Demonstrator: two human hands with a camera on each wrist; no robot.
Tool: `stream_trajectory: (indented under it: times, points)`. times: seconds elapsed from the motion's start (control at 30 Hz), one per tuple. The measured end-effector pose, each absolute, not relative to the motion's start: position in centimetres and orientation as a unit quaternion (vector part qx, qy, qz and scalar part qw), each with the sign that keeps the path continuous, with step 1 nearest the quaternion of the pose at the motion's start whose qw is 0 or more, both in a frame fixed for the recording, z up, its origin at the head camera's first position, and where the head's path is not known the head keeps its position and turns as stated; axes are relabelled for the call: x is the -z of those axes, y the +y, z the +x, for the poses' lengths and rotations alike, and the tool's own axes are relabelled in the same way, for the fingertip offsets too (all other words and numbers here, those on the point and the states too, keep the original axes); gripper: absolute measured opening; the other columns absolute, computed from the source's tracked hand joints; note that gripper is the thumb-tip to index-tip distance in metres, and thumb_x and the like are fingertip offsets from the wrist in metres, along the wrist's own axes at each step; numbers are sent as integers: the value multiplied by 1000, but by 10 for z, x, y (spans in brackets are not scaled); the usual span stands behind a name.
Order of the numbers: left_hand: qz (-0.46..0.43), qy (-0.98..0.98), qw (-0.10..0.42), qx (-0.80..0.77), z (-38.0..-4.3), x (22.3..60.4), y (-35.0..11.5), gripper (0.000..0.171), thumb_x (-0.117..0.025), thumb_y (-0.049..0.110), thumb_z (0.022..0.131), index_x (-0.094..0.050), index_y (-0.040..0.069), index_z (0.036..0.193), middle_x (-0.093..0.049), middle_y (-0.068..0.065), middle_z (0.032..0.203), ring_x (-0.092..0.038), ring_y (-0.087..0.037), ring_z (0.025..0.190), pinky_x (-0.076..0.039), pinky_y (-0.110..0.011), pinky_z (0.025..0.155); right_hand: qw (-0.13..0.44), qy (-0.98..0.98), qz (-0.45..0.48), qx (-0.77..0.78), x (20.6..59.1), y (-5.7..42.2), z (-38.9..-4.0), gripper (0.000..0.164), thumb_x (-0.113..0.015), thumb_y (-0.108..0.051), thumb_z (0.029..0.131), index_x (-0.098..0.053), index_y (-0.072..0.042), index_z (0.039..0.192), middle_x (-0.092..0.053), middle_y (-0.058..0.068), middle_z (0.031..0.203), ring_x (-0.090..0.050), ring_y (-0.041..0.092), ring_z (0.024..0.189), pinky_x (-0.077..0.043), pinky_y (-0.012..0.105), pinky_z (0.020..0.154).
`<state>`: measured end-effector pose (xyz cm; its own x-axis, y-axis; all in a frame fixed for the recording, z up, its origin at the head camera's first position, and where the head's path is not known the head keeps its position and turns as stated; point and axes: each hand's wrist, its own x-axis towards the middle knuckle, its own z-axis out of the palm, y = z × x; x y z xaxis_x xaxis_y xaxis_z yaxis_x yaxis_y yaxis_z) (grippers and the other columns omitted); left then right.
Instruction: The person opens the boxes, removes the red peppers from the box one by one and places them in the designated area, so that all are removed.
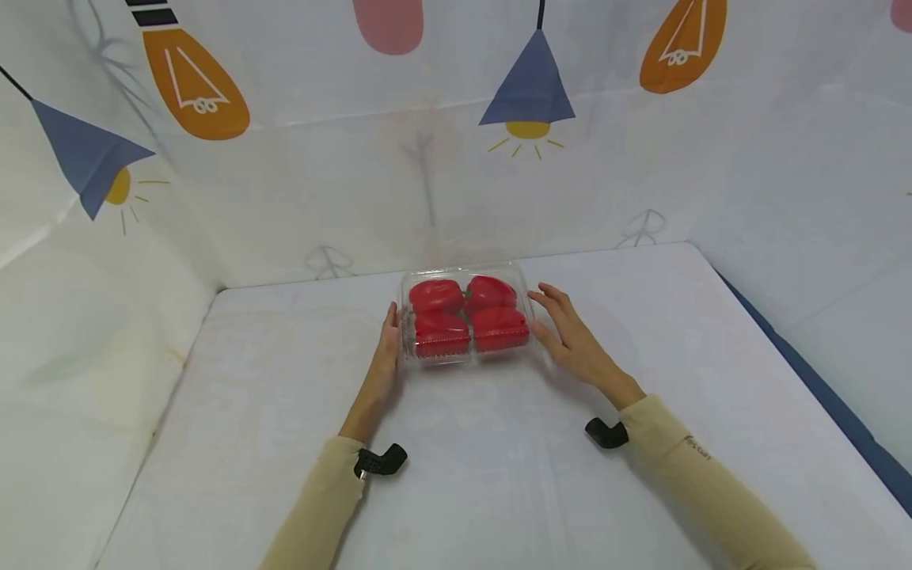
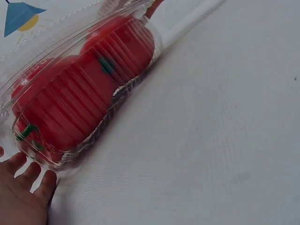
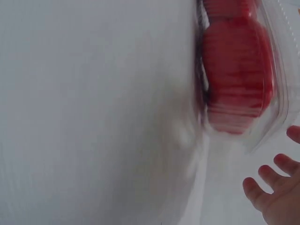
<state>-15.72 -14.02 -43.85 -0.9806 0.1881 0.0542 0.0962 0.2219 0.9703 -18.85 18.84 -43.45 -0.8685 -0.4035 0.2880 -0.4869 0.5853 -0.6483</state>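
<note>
A clear plastic clamshell box [image 1: 472, 362] sits on the white table near its back edge, its lid down. Inside lie several red bell peppers [image 1: 439, 332], some with green stems that show in the left wrist view. My left hand [image 1: 385, 356] is at the box's left side, its fingers straight along the wall; in the left wrist view the fingertips [image 2: 33, 171] reach the box's end. On the other side my right hand [image 1: 573, 340] has its fingers spread, the tips close to the right wall. The right wrist view shows a gap between those fingers [image 3: 269, 176] and the box.
A white table [image 1: 456, 475] spreads out under both arms. Behind it hangs a white curtain [image 1: 306, 182] printed with lamps and bulbs. Black wrist-worn pieces [image 1: 381, 461] sit at both cuffs. A dark blue strip [image 1: 819, 380] runs beside the table's right edge.
</note>
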Motion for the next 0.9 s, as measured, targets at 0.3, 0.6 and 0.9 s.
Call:
stream_trajectory:
  times: [0.3, 0.6, 0.9]
  points:
    - [104, 776, 40, -621, -158, 447, -141, 68, -37, 17, 100, 6, 13, 152, 0, -11, 160, 1, -24, 148, -7, -47, 119, 56, -882, 281, -374, 434, 173, -178, 65, -61, -29, 91, -32, -15, 147, -17, 13, 155, -25, 33, 141, -34, 60, 105]
    - [110, 787, 16, -606, -169, 477, -148, 98, -65, 45, 85, 3, 23, 153, 0, 4, 160, 2, -14, 148, -7, -42, 120, 94, -895, 311, -306, 439, 169, -175, 72, -70, -33, 83, -37, -16, 145, -18, 11, 156, -32, 36, 137, -40, 58, 101]
    - [89, 811, 27, -578, -168, 478, -146, 118, -82, 35, 71, 4, 30, 152, -3, 7, 160, -5, -17, 148, -15, -47, 118, 157, -900, 341, -221, 434, 165, -177, 74, -72, -35, 79, -41, -6, 139, -36, 13, 147, -39, 30, 132, -39, 53, 101]
